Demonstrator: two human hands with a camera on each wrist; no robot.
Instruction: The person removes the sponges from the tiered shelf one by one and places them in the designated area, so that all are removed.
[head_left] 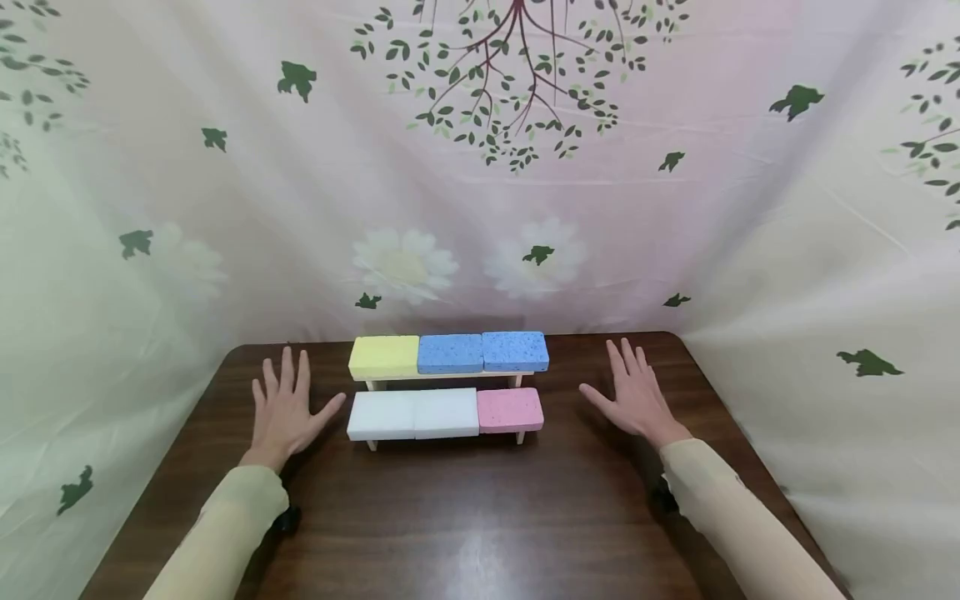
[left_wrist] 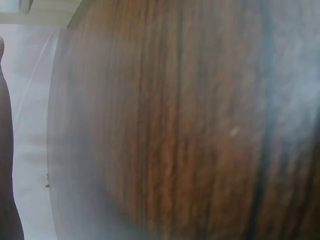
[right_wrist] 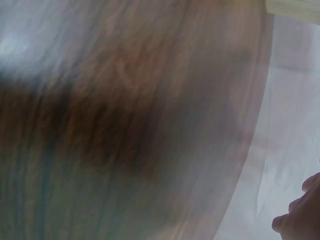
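Observation:
Two low wooden racks stand one behind the other at the table's middle. On the back one lie a yellow sponge block (head_left: 384, 357) and two blue speckled sponge blocks, a middle one (head_left: 450, 353) and a right one (head_left: 515, 351). The front one bears two white blocks, a left one (head_left: 381, 415) and a right one (head_left: 446, 412), plus a pink sponge block (head_left: 510, 409). Left of the racks my left hand (head_left: 283, 417) is spread with straight fingers, holding nothing. To their right, my right hand (head_left: 636, 396) is likewise spread, apart from the blocks.
The dark brown wooden table (head_left: 465, 517) has rounded back corners. A pale cloth (head_left: 465, 208) printed with leaves, flowers and green birds hangs behind it and along both sides. Both wrist views show mostly blurred table surface.

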